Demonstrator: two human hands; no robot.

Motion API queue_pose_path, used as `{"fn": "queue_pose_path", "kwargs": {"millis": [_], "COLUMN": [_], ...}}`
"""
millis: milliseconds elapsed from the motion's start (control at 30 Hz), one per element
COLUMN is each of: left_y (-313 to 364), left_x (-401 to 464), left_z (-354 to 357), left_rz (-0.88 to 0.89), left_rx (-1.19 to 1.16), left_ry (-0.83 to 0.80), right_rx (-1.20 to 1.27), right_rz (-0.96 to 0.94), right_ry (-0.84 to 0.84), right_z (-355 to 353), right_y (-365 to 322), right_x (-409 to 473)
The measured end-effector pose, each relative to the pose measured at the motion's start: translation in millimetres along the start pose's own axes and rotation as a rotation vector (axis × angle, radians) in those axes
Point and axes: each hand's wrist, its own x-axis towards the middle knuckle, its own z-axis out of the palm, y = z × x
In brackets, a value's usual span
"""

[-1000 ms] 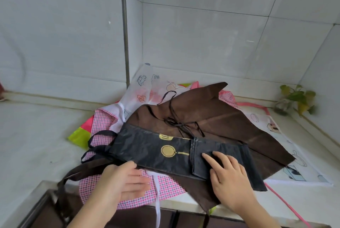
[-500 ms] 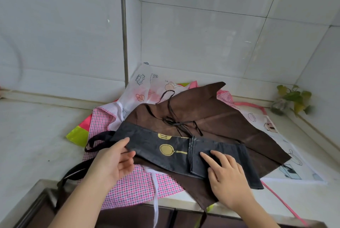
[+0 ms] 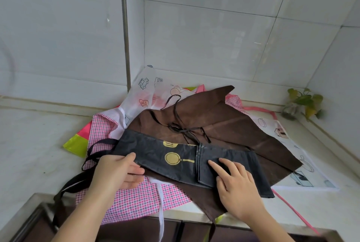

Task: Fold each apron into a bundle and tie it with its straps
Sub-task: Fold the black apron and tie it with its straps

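A glossy black apron (image 3: 175, 156), folded into a long narrow band, lies atop the brown apron (image 3: 233, 124) on the pale surface (image 3: 29, 144). The left hand (image 3: 116, 173) pinches its left end between thumb and curled fingers. The right hand (image 3: 237, 185) presses flat, fingers straight, on its right part.

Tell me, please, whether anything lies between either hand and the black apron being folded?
Nothing visible does. The left hand grips the black apron's left end, thumb on top, and the right hand rests flat on its folded right part. The brown apron lies underneath.
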Motion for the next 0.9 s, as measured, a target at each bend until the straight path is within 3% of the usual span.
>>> {"fn": "queue_pose_path", "kwargs": {"millis": [67,133,300,467,667,900], "left_y": [-3,0,6,1,-13,-12], "left_x": [-1,-1,-19,-30,-22,-17], "left_z": [1,1,11,17,8,13], "left_rz": [0.088,0.125,0.021,-0.178,-0.221,-0.126], "left_rx": [0.026,0.007,0.174,-0.015,-0.337,-0.273], "left_ry": [0.065,0.019,-0.174,-0.281,-0.175,-0.056], "right_rx": [-0.004,-0.011,-0.002,-0.024,-0.024,-0.024], "right_rz": [-0.003,-0.006,0.002,-0.001,-0.005,-0.011], "right_ry": [-0.005,-0.007,-0.013,-0.016,-0.022,-0.023], "right_z": [-1,-1,-1,-3,-4,-5], "right_y": [0,0,0,-2,-2,-3], "right_x": [0,0,-1,-1,-1,-1]}}
